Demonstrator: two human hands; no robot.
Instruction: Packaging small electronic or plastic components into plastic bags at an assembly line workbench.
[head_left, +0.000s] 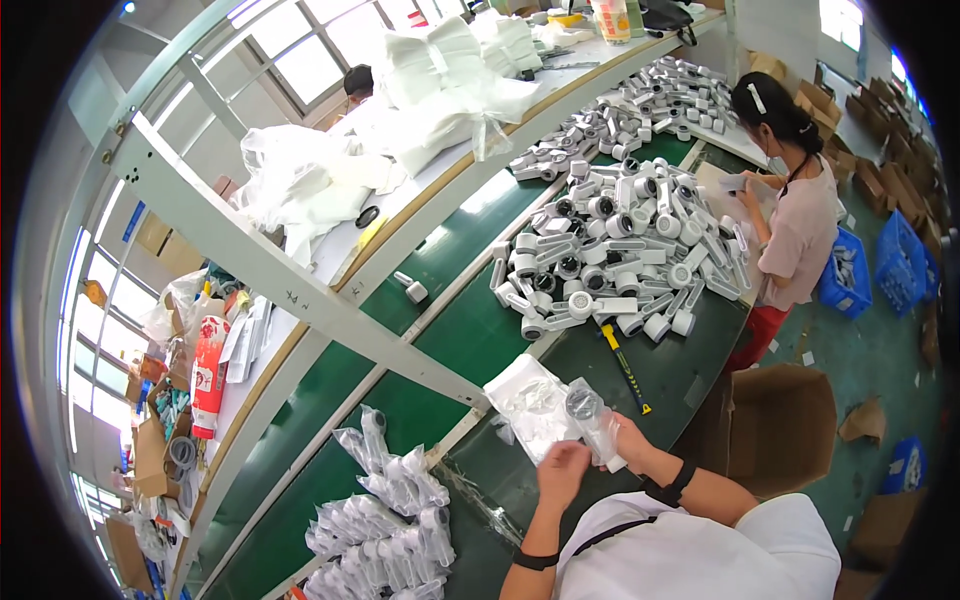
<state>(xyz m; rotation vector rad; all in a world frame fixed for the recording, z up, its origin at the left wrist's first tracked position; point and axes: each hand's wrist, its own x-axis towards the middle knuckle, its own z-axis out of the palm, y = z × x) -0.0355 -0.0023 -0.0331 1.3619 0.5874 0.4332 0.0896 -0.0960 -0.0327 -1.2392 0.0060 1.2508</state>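
My right hand [632,446] is closed round a white handheld device in a clear plastic bag [594,424], its round grey head pointing away from me. My left hand [563,472] is beside the bagged device's lower end, fingers curled; what they pinch, if anything, is hidden. Just beyond my hands, a stack of flat clear plastic bags [528,395] lies on the green table. A big heap of unbagged white devices [610,250] with round heads and handles sits farther off. Several bagged devices [385,535] are laid in rows to my left.
A yellow and black hand tool [626,370] lies between the heap and me. A white metal frame post [300,290] slants across the table at left, below a shelf of white bags [430,90]. Another person [800,210] works at right, near an open carton [780,430].
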